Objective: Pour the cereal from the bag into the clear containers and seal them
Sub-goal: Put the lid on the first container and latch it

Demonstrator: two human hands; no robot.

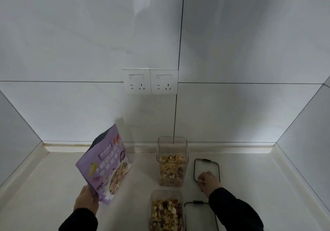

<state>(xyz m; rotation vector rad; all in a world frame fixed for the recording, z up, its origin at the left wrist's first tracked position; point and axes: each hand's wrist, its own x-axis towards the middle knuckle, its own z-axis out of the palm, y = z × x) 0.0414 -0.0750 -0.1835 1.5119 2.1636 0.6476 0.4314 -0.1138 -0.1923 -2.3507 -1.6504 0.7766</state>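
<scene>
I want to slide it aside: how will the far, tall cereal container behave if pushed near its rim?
The far container is tall, narrow and only partly filled, so it would probably tip rather than slide. It has no lid on, so cereal could spill. Pushing low seems safer.

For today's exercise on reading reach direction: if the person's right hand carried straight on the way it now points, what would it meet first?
The right hand points away from the person, its fingers at the near edge of the far lid on the counter. That lid comes first; whether the fingers already touch it is unclear.

Glossy purple bag (107,164), clear plastic containers (172,161), glossy wall tiles (250,43)
</scene>
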